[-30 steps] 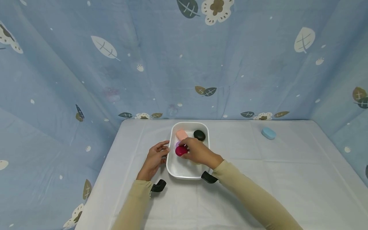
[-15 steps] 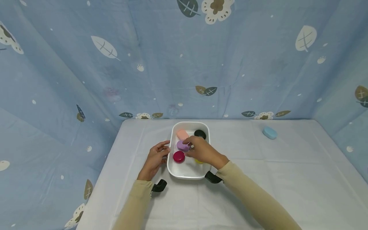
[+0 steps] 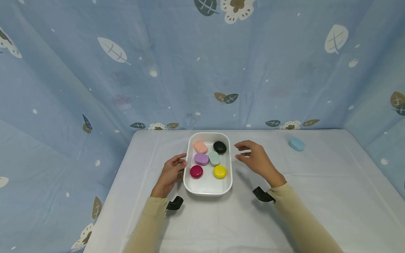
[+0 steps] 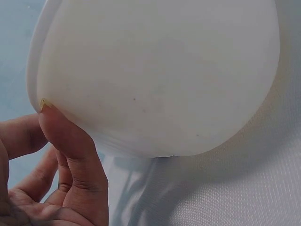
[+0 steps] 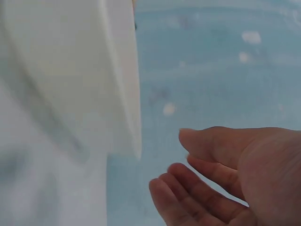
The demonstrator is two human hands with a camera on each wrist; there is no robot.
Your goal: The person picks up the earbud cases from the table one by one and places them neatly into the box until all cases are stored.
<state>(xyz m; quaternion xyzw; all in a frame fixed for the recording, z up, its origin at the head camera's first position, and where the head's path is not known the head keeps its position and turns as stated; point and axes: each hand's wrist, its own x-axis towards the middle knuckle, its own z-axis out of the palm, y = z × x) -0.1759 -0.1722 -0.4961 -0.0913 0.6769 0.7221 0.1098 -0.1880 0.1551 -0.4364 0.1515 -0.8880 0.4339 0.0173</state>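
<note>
A white rectangular tray holds several smooth soap-like pieces in two columns. In it lie a pink rounded block, a black oval, a purple oval, a mint oval, a red disc and a yellow disc. My left hand rests against the tray's left side, fingers loosely bent; in the left wrist view its thumb touches the outer wall under the rim. Right of the tray, my right hand hovers with nothing between thumb and fingers.
A light-blue oval piece lies at the back right of the white-covered table. Behind the table hangs a blue curtain with leaf and flower prints. A black wrist mount sits at the right cuff.
My right hand set the red disc down at the tray's left, touched the purple oval, then withdrew empty to the right outside the tray. My left hand stayed at the tray's side.
</note>
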